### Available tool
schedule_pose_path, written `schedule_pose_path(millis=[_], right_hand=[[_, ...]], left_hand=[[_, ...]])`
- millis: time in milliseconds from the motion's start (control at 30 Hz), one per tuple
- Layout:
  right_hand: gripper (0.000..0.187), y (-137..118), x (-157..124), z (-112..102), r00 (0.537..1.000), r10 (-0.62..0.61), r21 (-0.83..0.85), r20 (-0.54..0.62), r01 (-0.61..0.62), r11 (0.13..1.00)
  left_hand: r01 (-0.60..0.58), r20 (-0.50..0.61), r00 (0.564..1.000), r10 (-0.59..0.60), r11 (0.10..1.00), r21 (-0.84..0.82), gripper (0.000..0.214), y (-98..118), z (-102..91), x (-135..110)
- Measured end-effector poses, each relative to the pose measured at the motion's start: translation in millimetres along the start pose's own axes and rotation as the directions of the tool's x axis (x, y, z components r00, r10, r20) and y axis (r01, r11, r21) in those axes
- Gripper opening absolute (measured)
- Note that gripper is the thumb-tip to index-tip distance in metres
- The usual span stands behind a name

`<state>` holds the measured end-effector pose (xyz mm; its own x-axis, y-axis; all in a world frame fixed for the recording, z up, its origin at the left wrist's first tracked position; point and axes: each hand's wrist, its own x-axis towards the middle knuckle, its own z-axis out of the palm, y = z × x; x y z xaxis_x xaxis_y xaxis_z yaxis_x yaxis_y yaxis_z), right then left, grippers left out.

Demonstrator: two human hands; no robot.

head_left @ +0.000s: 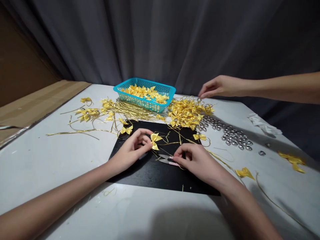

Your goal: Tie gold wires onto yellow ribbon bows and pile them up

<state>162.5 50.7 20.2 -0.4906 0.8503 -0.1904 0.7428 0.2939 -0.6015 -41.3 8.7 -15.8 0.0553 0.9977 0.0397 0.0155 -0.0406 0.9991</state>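
Observation:
Thumb and fingers of my left hand (137, 143) pinch a yellow ribbon bow (155, 141) just above the black mat (150, 175). Closed fingers of my right hand (193, 156) are on the pink handle of small thread snips (165, 159). The blades point left, slightly apart, below the bow. A thin gold cord (170, 143) runs rightward from the bow. Cut bits of cord lie scattered on the mat.
A blue basket (143, 100) of yellow bows stands at the back, with gold cords (132, 111) before it. Another person's hand (215, 87) reaches over a bow pile (185, 113). Silver beads (235, 136) and white cloth (265, 124) lie to the right.

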Motion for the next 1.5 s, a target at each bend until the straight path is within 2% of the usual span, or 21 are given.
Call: schedule_pose_path(millis=[267, 400, 467, 533, 633, 733, 800, 967, 1067, 1200, 1367, 1500], right_hand=[[0.014, -3.8, 1.0, 0.2, 0.998, 0.061, 0.018, -0.028, -0.061, 0.998], [0.013, -2.0, 1.3, 1.1, 0.997, 0.066, 0.086, 0.028, -0.068, 0.994], [0.013, -0.7, 1.5, 1.9, 0.998, 0.063, 0.154, 0.003, -0.063, 0.986], [0.014, -0.4, 0.8, 2.5, 0.998, 0.062, 0.275, -0.026, -0.052, 0.960], [0.017, -3.2, -2.5, 2.5, 1.000, 0.027, 0.461, 0.000, -0.024, 0.887], [0.017, -8.2, -6.1, 3.0, 0.999, -0.037, 0.508, 0.023, 0.020, 0.861], [0.016, -10.5, -7.3, 4.8, 0.997, -0.080, 0.494, 0.016, 0.062, 0.868], [0.015, -10.9, -7.0, 12.2, 0.979, -0.194, 0.424, 0.063, 0.150, 0.893], [0.015, -10.7, -7.5, 13.9, 0.972, -0.210, 0.376, 0.101, 0.159, 0.913], [0.015, -12.5, -8.6, 12.7, 0.973, -0.204, 0.332, 0.109, 0.157, 0.930], [0.014, -13.6, -8.1, 9.0, 0.981, -0.175, 0.322, 0.081, 0.140, 0.936], [0.014, -10.6, -8.4, 1.0, 0.987, -0.110, 0.291, 0.116, 0.072, 0.954]], left_hand=[[-0.027, -0.002, 1.000, 0.027, 0.999, 0.025, 0.028, 1.9, 0.0, -1.8], [-0.019, 0.005, 1.000, 0.019, 0.999, 0.050, 0.030, 3.1, 1.0, -2.9], [-0.017, 0.000, 1.000, 0.017, 0.999, 0.042, 0.029, 3.8, 1.3, -3.5], [0.009, 0.011, 1.000, -0.009, 1.000, -0.029, 0.031, 5.7, 2.4, -4.6], [0.154, 0.110, 0.986, -0.128, 0.950, -0.271, 0.035, 10.6, 6.7, -7.8], [0.299, 0.213, 0.951, -0.224, 0.837, -0.458, 0.037, 15.0, 12.6, -12.0], [0.335, 0.223, 0.941, -0.254, 0.790, -0.513, 0.036, 16.0, 15.6, -13.9], [0.344, 0.166, 0.938, -0.306, 0.744, -0.572, 0.033, 13.4, 17.4, -13.4], [0.344, 0.130, 0.934, -0.332, 0.741, -0.577, 0.032, 11.6, 17.0, -10.8], [0.318, 0.041, 0.932, -0.359, 0.762, -0.565, 0.032, 10.6, 16.0, -8.7], [0.294, 0.018, 0.940, -0.341, 0.783, -0.548, 0.037, 9.1, 14.0, -8.8], [0.254, -0.046, 0.943, -0.328, 0.806, -0.535, 0.035, 7.8, 12.4, -7.8]])
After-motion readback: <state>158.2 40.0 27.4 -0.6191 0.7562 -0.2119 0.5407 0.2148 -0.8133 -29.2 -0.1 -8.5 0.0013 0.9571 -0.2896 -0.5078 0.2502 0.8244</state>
